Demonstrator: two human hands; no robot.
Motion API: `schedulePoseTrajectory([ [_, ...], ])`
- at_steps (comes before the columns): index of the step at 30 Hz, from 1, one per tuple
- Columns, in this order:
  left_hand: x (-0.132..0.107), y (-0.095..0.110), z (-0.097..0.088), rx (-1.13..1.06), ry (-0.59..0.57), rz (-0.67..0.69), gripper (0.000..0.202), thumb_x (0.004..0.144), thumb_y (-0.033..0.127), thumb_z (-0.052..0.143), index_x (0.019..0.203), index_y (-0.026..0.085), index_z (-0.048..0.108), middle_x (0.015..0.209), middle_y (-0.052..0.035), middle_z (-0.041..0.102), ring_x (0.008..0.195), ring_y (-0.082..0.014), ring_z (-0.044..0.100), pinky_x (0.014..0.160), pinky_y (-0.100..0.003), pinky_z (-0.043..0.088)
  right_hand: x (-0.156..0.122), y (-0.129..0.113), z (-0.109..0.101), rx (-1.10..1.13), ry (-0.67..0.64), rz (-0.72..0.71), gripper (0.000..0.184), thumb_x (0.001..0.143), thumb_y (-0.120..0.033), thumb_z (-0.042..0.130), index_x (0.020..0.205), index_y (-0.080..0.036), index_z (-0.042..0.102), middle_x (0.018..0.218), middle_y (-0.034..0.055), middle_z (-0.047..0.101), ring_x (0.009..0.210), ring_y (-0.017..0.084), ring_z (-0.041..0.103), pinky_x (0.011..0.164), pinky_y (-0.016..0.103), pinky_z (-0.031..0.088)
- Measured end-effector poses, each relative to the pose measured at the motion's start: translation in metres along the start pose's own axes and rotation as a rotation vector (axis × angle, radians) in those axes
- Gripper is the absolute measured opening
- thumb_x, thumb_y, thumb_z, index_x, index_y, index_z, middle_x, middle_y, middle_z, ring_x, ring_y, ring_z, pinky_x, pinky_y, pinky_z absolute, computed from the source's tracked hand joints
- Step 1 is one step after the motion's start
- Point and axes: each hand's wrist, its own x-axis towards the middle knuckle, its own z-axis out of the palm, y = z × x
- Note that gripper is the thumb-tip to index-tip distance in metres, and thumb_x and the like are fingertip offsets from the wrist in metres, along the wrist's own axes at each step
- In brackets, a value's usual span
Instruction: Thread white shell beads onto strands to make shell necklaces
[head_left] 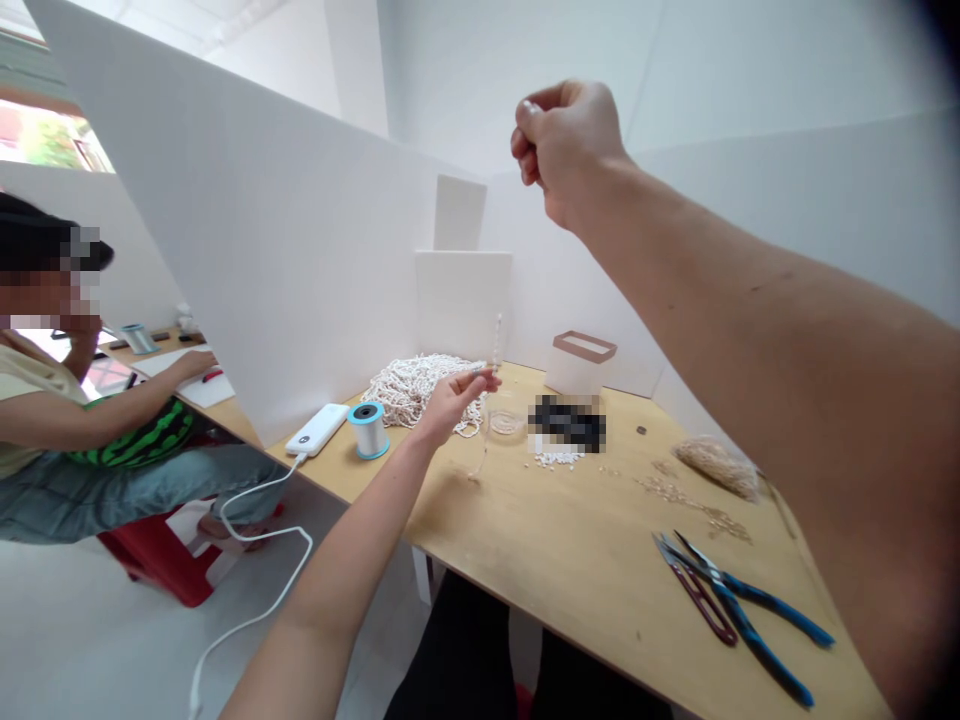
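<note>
My left hand [453,398] reaches out over the wooden table [570,560], its fingers pinched on a short strand of white beads [496,340] that stands up from the fingertips. It hovers next to a heap of white bead strings [416,385]. My right hand [568,148] is raised high above the table in a closed fist; a thin thread may run from it, but I cannot make one out. A spool of clear thread [368,428] with a blue rim stands to the left of my left hand.
A white power bank [317,429] with a cable lies at the table's left edge. Blue-handled pliers [757,610] and red-handled snips [694,585] lie front right. A white box [579,365] stands at the back, loose beads [712,465] to the right. Another person [82,400] sits beyond the white partition.
</note>
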Motion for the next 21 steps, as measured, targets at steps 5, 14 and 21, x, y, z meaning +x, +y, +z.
schedulePoseTrajectory([
  [5,0.021,0.017,0.016,-0.002,0.051,0.097,0.038,0.078,0.049,0.070,0.090,0.013,0.075,0.086,-0.0084,0.073,0.084,-0.0182,0.065,0.087,-0.033,0.046,0.001,0.000,-0.001,0.014,-0.005,-0.008,0.022,0.091,-0.003,0.042,0.076,-0.017,0.049,0.054,-0.0024,0.050,0.043,0.008,0.039,0.039,0.019,0.026],
  [14,0.000,-0.014,0.015,0.073,-0.007,0.007,0.037,0.078,0.049,0.069,0.078,0.012,0.073,0.077,-0.0070,0.071,0.081,-0.0189,0.063,0.085,-0.031,0.044,0.007,0.001,-0.021,0.013,0.028,-0.036,0.025,0.090,-0.001,0.042,0.073,-0.018,0.049,0.052,-0.0033,0.049,0.041,0.007,0.037,0.039,0.020,0.025],
  [21,-0.009,-0.011,0.002,0.146,-0.119,-0.103,0.041,0.081,0.048,0.067,0.099,0.013,0.074,0.097,-0.0115,0.074,0.096,-0.0228,0.065,0.094,-0.036,0.043,-0.010,0.008,-0.031,-0.002,-0.043,-0.001,0.027,0.090,-0.005,0.049,0.068,-0.021,0.048,0.052,-0.0025,0.052,0.042,0.009,0.039,0.041,0.023,0.029],
])
